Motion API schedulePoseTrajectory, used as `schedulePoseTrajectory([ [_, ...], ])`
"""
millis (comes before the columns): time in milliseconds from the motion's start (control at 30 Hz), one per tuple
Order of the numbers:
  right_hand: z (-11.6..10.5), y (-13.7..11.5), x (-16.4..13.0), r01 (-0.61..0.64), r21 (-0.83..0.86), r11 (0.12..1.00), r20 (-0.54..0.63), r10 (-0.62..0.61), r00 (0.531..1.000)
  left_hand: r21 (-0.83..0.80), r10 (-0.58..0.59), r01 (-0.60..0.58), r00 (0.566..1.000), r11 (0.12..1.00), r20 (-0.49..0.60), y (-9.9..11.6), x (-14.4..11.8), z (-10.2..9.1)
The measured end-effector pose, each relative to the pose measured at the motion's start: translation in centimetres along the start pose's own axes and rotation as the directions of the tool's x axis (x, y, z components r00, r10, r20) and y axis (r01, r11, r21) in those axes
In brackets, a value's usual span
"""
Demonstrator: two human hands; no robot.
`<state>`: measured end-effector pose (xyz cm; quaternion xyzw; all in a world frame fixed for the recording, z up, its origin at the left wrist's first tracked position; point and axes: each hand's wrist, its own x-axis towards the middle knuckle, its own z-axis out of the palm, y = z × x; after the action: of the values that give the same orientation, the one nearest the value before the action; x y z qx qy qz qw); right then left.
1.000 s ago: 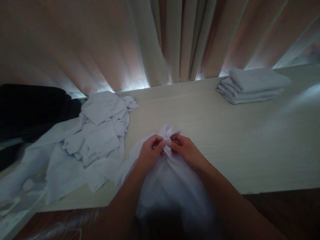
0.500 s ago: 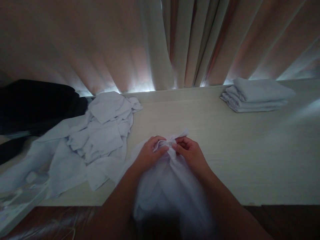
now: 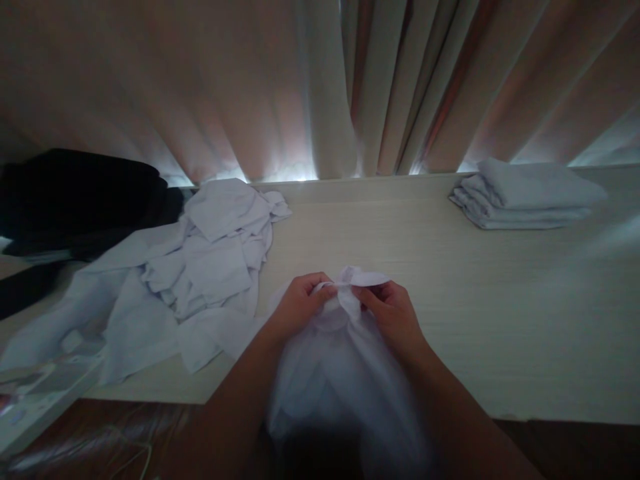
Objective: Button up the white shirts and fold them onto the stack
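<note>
A white cloth (image 3: 340,373) hangs bunched between my forearms over the near edge of a pale wooden table (image 3: 450,320). My left hand (image 3: 300,308) pinches its gathered top edge from the left. My right hand (image 3: 395,317) pinches the same edge from the right, close beside the left. The cloth's lower part drops toward me and is blurred.
A loose heap of white cloths (image 3: 200,267) lies on the table's left side. A neat stack of folded white cloths (image 3: 525,197) sits at the far right. A dark bundle (image 3: 75,200) rests at far left. Curtains (image 3: 320,87) hang behind the table.
My hands with the cloth's gathered edge have shifted slightly right and nearer to me. The cloth's top now folds over flatter between my fingers.
</note>
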<state>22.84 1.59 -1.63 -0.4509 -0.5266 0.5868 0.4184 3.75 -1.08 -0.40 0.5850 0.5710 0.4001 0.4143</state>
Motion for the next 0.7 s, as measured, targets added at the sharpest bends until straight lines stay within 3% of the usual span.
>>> schedulePoseTrajectory([
  [133,-0.2,0.3,0.3,-0.009,-0.083,0.997,-0.017,0.007,1.0,0.066,0.017,-0.014,0.999,0.998,-0.034,-0.2,0.1,0.4],
  [200,-0.7,0.8,0.8,-0.004,-0.101,0.995,-0.04,0.0,0.999,0.129,0.072,-0.055,0.989,0.99,-0.128,-0.5,0.2,0.6],
  [300,-2.3,1.3,1.9,0.012,-0.048,0.999,-0.162,-0.019,0.987,0.281,0.217,-0.108,0.893,0.954,-0.394,-0.7,0.2,0.5],
  [333,-2.9,1.4,2.3,0.011,-0.01,1.0,-0.21,-0.012,0.978,0.349,0.264,-0.111,0.864,0.931,-0.429,-0.7,0.1,0.4],
  [367,-3.4,1.4,2.6,0.002,0.027,1.0,-0.251,0.005,0.968,0.416,0.295,-0.116,0.869,0.902,-0.398,-0.7,0.0,0.2],
  [467,-4.6,1.2,3.1,-0.038,0.117,0.992,-0.314,0.073,0.947,0.537,0.264,-0.179,0.961,0.824,-0.085,-0.4,-0.4,0.1],
  [533,-4.8,0.9,3.1,-0.065,0.144,0.987,-0.304,0.107,0.947,0.572,0.215,-0.216,0.974,0.791,0.071,-0.2,-0.7,0.5],
  [700,-3.9,0.4,2.4,-0.082,0.126,0.989,-0.102,0.096,0.99,0.634,0.08,-0.158,0.986,0.758,0.149,-0.8,-1.0,2.6],
])
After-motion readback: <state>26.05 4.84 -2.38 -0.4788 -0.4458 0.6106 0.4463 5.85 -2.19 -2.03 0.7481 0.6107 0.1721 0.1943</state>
